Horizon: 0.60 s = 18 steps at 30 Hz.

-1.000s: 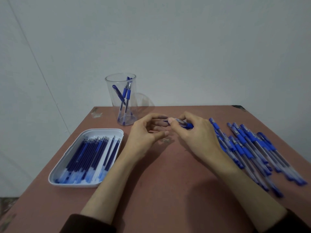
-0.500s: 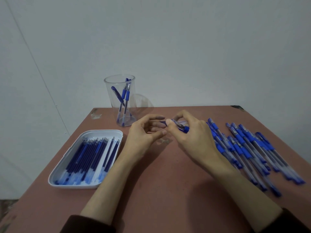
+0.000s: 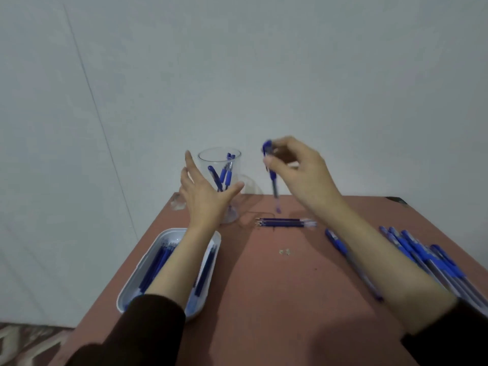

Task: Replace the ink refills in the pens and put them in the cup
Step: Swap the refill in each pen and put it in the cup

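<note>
- Half a second ago both my hands met low over the table point(image 3: 277, 299), working one pen between them. Now they are apart and raised toward the cup point(image 3: 208, 158).
- My left hand point(image 3: 204, 196) is spread wide, fingers straight and thumb out, in front of the cup's lower half. I can't tell whether it touches the wall.
- My right hand point(image 3: 303, 175) pinches the pen point(image 3: 273, 180) near its capped top. The pen hangs almost upright with its tip down, right of the cup and above the table. Before, it lay level between my fingers.
- The cup stands at the far left of the table, as before, with three pens point(image 3: 224, 175) leaning inside.
- Loose refills point(image 3: 285, 223) lie side by side on the table, under the hanging pen. They did not show earlier, when my hands covered that spot.
- Small pale scraps point(image 3: 285, 251) lie nearer me than those refills.
- The tray point(image 3: 173, 232) of refills point(image 3: 155, 265) sits near left, partly under my left forearm.
- The pile of pens point(image 3: 422, 257) is at the right edge, with a single pen point(image 3: 343, 249) lying just left of it beside my right forearm.
- My view has tipped up and more wall fills it.
- Any print on the barrels is too blurred to read.
</note>
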### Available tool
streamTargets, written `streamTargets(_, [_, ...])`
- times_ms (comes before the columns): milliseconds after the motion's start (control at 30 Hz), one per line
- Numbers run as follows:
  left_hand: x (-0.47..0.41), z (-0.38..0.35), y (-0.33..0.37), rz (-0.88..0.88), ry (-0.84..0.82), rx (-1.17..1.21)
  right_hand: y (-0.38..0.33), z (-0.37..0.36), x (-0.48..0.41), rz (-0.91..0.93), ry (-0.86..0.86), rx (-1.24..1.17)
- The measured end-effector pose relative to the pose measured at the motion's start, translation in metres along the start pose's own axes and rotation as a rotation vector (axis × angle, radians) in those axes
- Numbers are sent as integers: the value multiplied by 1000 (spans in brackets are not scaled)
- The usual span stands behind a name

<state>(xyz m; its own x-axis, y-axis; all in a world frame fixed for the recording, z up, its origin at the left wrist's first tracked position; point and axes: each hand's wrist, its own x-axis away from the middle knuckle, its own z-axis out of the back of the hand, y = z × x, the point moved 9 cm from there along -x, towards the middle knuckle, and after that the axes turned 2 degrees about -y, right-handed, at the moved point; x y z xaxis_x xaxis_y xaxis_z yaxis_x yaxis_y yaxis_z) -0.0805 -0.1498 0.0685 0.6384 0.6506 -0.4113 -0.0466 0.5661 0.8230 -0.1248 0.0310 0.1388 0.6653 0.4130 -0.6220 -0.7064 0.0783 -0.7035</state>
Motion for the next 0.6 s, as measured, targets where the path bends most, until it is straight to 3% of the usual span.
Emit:
streamTargets(167, [-16,-21,-30,97,-194,160,-42,-15,-58,91,124,-203])
streamTargets(600, [-22,-23,-41,29,-164,170,-44,-58,-96,84,271,-296])
